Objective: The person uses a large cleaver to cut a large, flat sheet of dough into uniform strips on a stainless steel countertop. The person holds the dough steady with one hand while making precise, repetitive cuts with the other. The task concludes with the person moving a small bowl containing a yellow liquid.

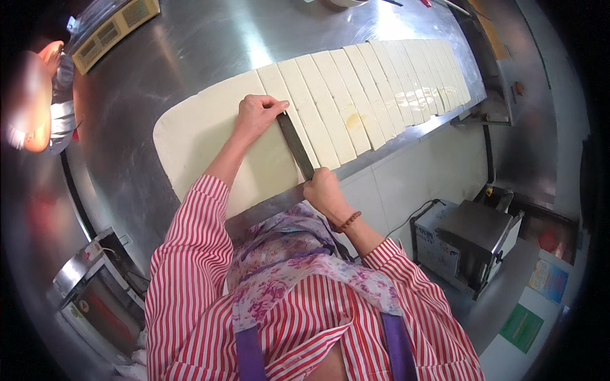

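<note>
A long slab of pale dough (205,119) lies across the steel worktop before me. Its left part is uncut, while the right part is divided into side-by-side dough strips (329,100), several of them glossy. Between the two parts a dark, straight blade (296,145) stands along the dough, probably a long knife. My right hand (325,190) is closed around its near end, by the front edge of the worktop. At the far end, my left hand (259,114) pinches the blade's tip between thumb and fingers.
The steel worktop (200,43) extends behind the dough. A yellow-edged box (116,33) stands at its far left, and part of a bowl (348,2) shows at the far edge. Another person (35,100) is at the left. A metal machine (467,243) stands below, to the right.
</note>
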